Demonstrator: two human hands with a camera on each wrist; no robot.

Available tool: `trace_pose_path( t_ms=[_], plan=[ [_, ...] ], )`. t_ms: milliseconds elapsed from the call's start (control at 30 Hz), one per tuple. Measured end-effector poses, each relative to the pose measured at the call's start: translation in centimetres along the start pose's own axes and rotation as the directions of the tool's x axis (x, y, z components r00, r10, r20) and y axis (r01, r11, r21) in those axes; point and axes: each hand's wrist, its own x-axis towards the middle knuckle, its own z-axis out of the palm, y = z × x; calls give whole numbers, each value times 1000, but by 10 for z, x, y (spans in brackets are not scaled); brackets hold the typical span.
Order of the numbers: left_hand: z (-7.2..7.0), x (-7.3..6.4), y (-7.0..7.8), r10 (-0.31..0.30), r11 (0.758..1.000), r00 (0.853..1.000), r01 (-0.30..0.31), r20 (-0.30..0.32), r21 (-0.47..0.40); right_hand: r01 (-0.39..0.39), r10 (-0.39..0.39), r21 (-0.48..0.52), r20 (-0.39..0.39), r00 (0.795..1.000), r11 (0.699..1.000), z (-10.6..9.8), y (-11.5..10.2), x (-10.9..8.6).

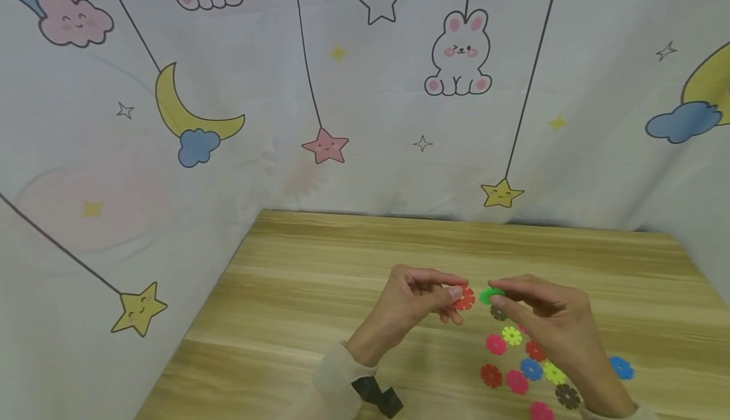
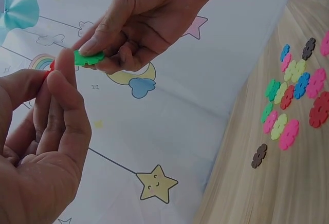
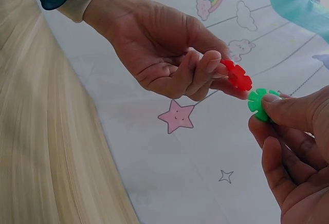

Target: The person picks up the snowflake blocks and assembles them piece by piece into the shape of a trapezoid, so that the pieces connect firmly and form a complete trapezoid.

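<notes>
Item, left hand (image 1: pixel 407 299): thumb and forefinger are clamping on the red disc (image 1: pixel 467 298), a notched, flower-shaped piece; the remaining fingers are bending below it.
Item, right hand (image 1: pixel 556 318): thumb and forefinger are pinching the green disc (image 1: pixel 489 295), its rim facing the red one.
Position: both discs are hanging above the table (image 1: pixel 274 293), right of its middle, near each other but unjoined.
Step in hand, as judged: lining up the two rims. The next move is probably calling for slot to be meeting slot, with both grips staying clear of the edges.
Loose stock: a scatter of like discs is lying on the right of the table, including a yellow disc (image 1: pixel 512 336), a blue disc (image 1: pixel 621 368) farther right and a brown disc (image 1: pixel 568 396) nearer.
Obstructions: the right hand and forearm are covering part of this scatter in the head view; nothing is visibly standing between the held discs.
Surroundings: a printed cloth (image 1: pixel 365 90) is hanging beyond the table's far edge; a dark strap (image 1: pixel 377 396) is sitting at the left cuff.
</notes>
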Motion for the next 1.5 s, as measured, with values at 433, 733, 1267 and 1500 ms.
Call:
trace_pose_path(
  t_ms=[433,733,1267,1500],
  plan=[
    [2,-3,-2,87,994,995,-83,52,-66,200,-206,191,9,979,961,6,13,2],
    [3,-3,-2,88,993,994,-83,62,-79,213,-216,172,-6,976,962,12,11,4],
    [4,-5,-1,96,993,993,-92,65,-69,311,-314,172,-10,949,935,16,14,5],
    [6,-5,-3,57,998,997,-56,57,-28,295,-294,140,-28,955,945,19,16,1]
  ],
)
